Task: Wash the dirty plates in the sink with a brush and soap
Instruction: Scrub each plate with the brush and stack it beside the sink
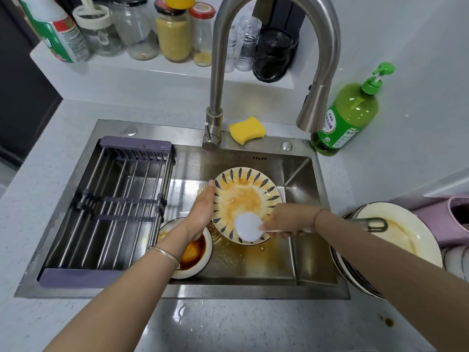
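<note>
**Steel sink [253, 271]: sauce-stained plate [243, 191] under a white brush [247, 229]**

View from head height, looking down at 2 bare arms over the sink. The plate is cream w/ dark leaf marks round the rim and an orange-brown smear across the middle. It stands tilted in the basin, face toward the viewer; can't tell if its lower edge rests on the basin floor.

L hand [203, 212] steadies the plate's left rim, fingers straight and pressed together along the edge, thumb out of sight. R hand [286, 222] has fingers curled round the brush's white handle, pinching it. The round brush head lies on the plate's lower face.

No suds or running water visible. The faucet [278, 24] spout hangs to the right of the plate. Just below the L wrist sits a bowl [195, 252] holding brown sauce, and orange residue streaks the basin floor. A drying rack [114, 207] fills the sink's left side.

On the counter [228, 326] at right, by the sink's edge, is a stack of dirty plates [398, 232], right beside the R forearm. A green dish-soap bottle [347, 118] and yellow sponge [247, 130] sit behind the sink.

Risks, as I judge them:
- The plate is steadied at one rim only, so a hard brush stroke or greasy fingers could let it slide and knock the bowl.
- A wide R elbow swing could nudge the stack.
- W/o soap, the grease may just smear.
</note>
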